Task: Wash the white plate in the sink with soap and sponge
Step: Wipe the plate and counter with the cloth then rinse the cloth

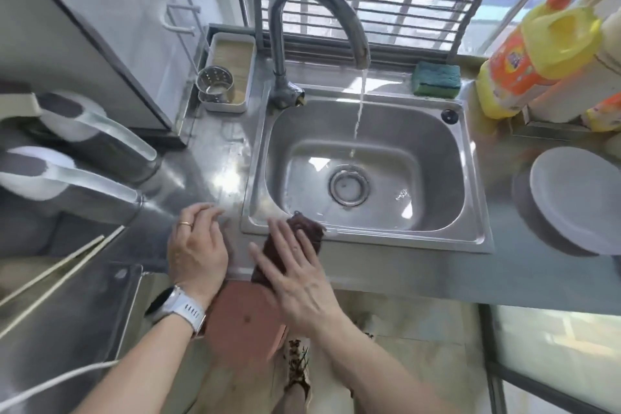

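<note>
The white plate (581, 198) lies on the steel counter to the right of the sink (366, 161). Water runs from the curved tap (319, 10) into the empty basin. A green and blue sponge (437, 79) rests on the sink's back rim. A yellow soap bottle (534, 60) with an orange label stands at the back right. My right hand (295, 265) lies flat, fingers spread, on a dark brown cloth (302, 232) draped over the sink's front edge. My left hand (198, 245) rests open on the counter left of the sink, holding nothing.
Two kettles (84, 158) stand on the left counter. A white tray with a perforated metal cup (215, 84) sits behind the sink's left corner. Chopsticks (57, 276) lie at the front left. A reddish stool (245, 319) stands below the counter edge.
</note>
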